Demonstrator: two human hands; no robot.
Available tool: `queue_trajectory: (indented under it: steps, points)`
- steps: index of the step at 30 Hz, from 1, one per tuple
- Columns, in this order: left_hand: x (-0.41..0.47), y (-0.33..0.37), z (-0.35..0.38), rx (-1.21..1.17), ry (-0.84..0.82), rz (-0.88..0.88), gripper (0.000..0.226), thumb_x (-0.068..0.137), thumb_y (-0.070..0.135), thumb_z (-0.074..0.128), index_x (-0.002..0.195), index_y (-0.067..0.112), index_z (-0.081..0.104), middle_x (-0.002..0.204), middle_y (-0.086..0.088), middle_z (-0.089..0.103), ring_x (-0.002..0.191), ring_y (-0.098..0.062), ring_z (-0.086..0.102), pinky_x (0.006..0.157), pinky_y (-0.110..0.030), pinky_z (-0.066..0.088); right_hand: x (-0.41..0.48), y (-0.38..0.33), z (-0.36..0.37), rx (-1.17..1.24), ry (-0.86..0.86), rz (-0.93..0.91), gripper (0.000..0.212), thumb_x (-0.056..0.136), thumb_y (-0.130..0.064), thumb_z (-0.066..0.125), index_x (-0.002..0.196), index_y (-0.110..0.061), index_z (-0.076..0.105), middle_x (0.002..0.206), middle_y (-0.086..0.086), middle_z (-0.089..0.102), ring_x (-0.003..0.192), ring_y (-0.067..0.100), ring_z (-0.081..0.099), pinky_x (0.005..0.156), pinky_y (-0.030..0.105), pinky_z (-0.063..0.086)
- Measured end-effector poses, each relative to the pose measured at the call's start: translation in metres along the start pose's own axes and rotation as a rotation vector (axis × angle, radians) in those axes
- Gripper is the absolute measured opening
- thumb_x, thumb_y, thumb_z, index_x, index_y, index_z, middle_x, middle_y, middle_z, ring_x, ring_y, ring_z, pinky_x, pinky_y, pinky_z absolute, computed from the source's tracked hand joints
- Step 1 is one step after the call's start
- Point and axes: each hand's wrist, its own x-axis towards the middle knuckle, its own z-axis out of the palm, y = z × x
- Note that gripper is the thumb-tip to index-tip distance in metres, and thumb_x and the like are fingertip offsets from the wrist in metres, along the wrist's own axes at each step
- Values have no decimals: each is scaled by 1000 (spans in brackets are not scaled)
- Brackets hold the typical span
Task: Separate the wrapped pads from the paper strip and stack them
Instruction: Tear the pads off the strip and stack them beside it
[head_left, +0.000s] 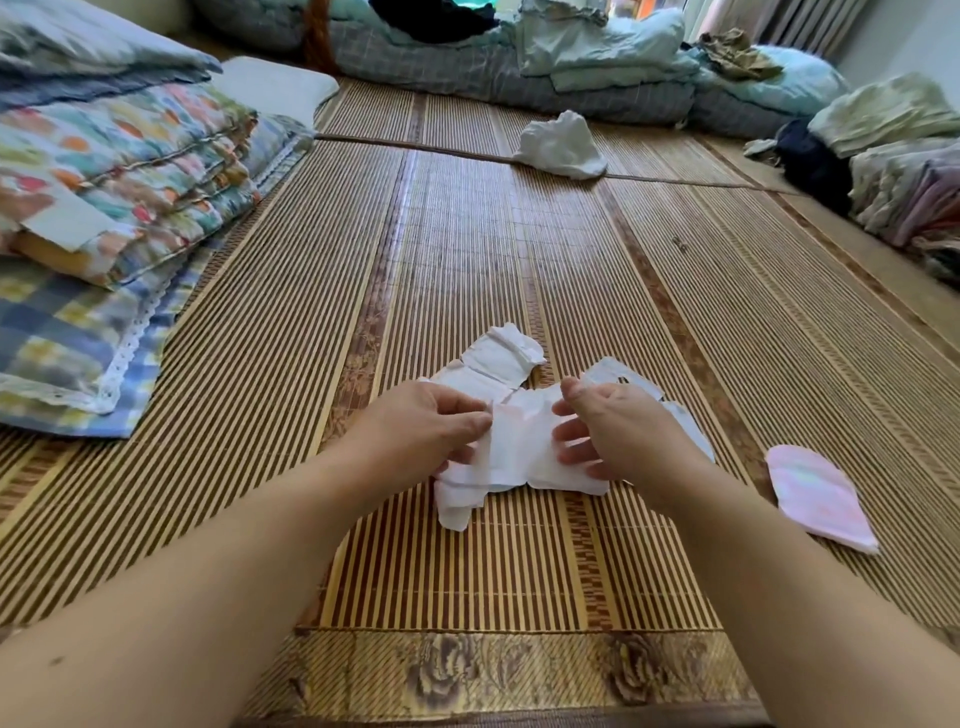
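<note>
A white paper strip (501, 358) with wrapped pads attached lies crumpled on the bamboo mat in front of me. My left hand (421, 426) pinches the left side of a white wrapped pad (519, 447) at the strip's near end. My right hand (618, 426) grips the right side of the same pad, fingers curled over it. Part of the strip trails under my right hand. A pink wrapped pad (818, 496) lies apart on the mat to the right.
The bamboo mat (467, 234) covers the floor. Folded floral quilts (119, 171) are stacked at left. A crumpled white cloth (563, 145) lies farther back. Bedding (571, 57) lines the back, and folded clothes (904, 171) sit at right.
</note>
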Motion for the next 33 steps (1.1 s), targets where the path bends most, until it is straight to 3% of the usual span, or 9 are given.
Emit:
queue_trajectory:
  steps: [3, 7, 9, 14, 18, 22, 26, 30, 33]
  points:
    - [0, 0, 5, 62, -18, -12, 21, 93, 30, 53, 107, 27, 69, 99, 5, 72, 84, -12, 69, 84, -37, 54, 0, 3, -4, -19, 0, 4, 27, 98, -33, 44, 101, -15, 64, 91, 6, 70, 76, 23, 70, 65, 35, 53]
    - [1, 0, 0, 167, 69, 83, 23, 93, 28, 54, 113, 27, 66, 104, 13, 68, 72, 1, 66, 66, -23, 50, 1, 9, -8, -88, 10, -27, 15, 96, -23, 52, 98, -19, 66, 88, 1, 71, 72, 16, 71, 55, 25, 52]
    - [4, -4, -7, 307, 177, 89, 29, 89, 30, 60, 117, 23, 64, 107, 10, 68, 77, -1, 65, 69, -22, 49, 1, 12, -12, -126, 47, -64, 9, 92, -20, 58, 91, -23, 66, 85, -1, 70, 67, 12, 70, 53, 24, 51]
    - [8, -17, -16, 701, 301, -51, 37, 79, 46, 65, 109, 24, 64, 102, 5, 68, 85, -13, 60, 78, -34, 52, 3, 23, -28, -319, 209, -101, 12, 82, -22, 71, 93, -19, 67, 89, 1, 68, 77, 16, 66, 73, 39, 58]
    - [9, -21, -12, 743, 290, -52, 35, 76, 50, 66, 100, 25, 64, 98, 6, 67, 85, -14, 61, 75, -34, 51, 2, 25, -14, -460, 180, -181, 16, 84, -31, 68, 95, -20, 71, 84, -9, 67, 72, 1, 59, 58, 18, 47]
    - [10, -23, -11, 714, 302, -74, 39, 78, 50, 65, 105, 23, 63, 97, 5, 66, 82, -14, 61, 67, -30, 45, 4, 22, 7, -510, 250, -299, 29, 88, -36, 61, 113, -21, 66, 103, 1, 67, 86, 13, 62, 78, 34, 55]
    - [10, -23, -11, 687, 293, -84, 29, 81, 49, 63, 96, 24, 66, 91, 8, 67, 79, -12, 60, 67, -30, 46, 16, 20, 12, -628, 255, -236, 44, 91, -42, 52, 133, -29, 51, 129, 8, 46, 119, 26, 43, 96, 43, 41]
    - [9, -23, -10, 688, 310, -88, 22, 81, 46, 62, 84, 25, 65, 84, 6, 68, 71, -10, 60, 64, -30, 48, 23, 20, 11, -636, 182, -133, 29, 93, -41, 50, 117, -30, 60, 130, 7, 46, 122, 29, 32, 97, 48, 34]
    - [11, -25, -9, 687, 306, -105, 36, 80, 51, 62, 106, 25, 61, 104, 6, 67, 88, -15, 61, 72, -32, 46, 24, 18, 6, -546, 176, -193, 21, 95, -38, 48, 108, -31, 63, 124, 4, 54, 119, 29, 42, 98, 49, 39]
